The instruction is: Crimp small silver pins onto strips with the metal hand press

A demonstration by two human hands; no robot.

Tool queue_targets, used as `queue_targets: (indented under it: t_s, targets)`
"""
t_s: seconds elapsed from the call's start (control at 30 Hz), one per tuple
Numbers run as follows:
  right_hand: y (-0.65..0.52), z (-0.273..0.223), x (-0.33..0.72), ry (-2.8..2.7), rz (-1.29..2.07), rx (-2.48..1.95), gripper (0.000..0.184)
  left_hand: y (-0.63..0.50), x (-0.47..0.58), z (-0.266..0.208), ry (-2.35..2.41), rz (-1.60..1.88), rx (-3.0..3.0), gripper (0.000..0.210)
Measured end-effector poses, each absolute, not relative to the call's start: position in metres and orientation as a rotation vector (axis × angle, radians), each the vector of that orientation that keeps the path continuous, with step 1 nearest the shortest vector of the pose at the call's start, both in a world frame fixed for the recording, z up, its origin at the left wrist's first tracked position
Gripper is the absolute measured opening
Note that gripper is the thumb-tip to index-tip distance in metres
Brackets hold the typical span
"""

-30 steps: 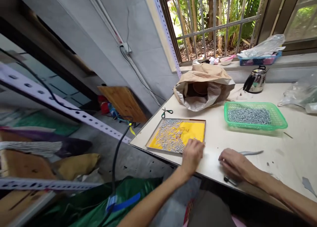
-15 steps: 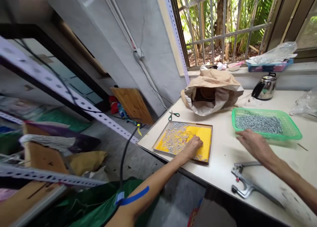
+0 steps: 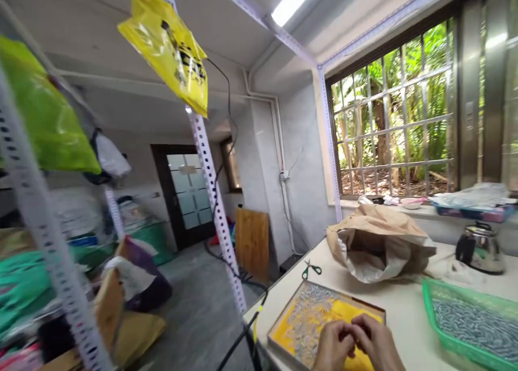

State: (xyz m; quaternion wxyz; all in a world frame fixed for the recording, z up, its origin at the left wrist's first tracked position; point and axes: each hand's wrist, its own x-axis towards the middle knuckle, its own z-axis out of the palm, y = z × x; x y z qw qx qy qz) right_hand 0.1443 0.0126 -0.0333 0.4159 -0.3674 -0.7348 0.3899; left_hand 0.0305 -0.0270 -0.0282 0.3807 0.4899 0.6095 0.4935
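My left hand (image 3: 334,343) and my right hand (image 3: 375,339) meet over the front right part of a shallow tray (image 3: 279,328). The fingers of both are bent and pinched together, tip to tip; whatever is between them is too small or hidden to make out. Inside the tray, small slim silvery pieces (image 3: 309,311) lie scattered on a yellow sheet (image 3: 343,308) that lines its bottom. To the right, a green plastic basket (image 3: 429,311) holds a heap of similar grey metal pieces (image 3: 469,320).
Green-handled scissors (image 3: 311,269) lie behind the tray. A crumpled brown paper bag (image 3: 376,236) gapes at the table's back, with a metal kettle (image 3: 481,249) to its right. A black cable (image 3: 246,328) hangs by the left table edge, near a perforated metal post (image 3: 218,209).
The view has tilted up and swung left. My right hand has come from beside the green basket to meet my left hand over the tray. The clamp-like metal tool is out of view.
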Motion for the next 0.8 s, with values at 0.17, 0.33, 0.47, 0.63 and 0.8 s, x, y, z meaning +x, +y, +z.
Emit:
queue_targets:
  t_s: [0.17, 0.33, 0.47, 0.63, 0.8]
  targets:
    - [0.013, -0.032, 0.138, -1.899, 0.862, -0.984, 0.017, -0.030, 0.021, -0.027, 1.563, 1.209, 1.286, 0.023]
    - [0.010, -0.031, 0.130, -1.980, 0.695, -1.163, 0.009, -0.026, 0.020, -0.031, 1.491, 1.223, 1.153, 0.047]
    - [0.006, -0.033, 0.122, -1.950, 0.669, -1.289, 0.009, -0.020, 0.015, -0.043, 1.435, 1.264, 0.990, 0.059]
    - [0.009, -0.035, 0.121, -1.975, 0.473, -1.174, 0.016, -0.014, -0.001, -0.045, 1.459, 1.340, 0.826, 0.045]
    - [-0.003, -0.034, 0.154, -2.219, 0.297, -1.097, 0.007, -0.036, -0.004, -0.009, 1.632, 1.446, 1.048, 0.021]
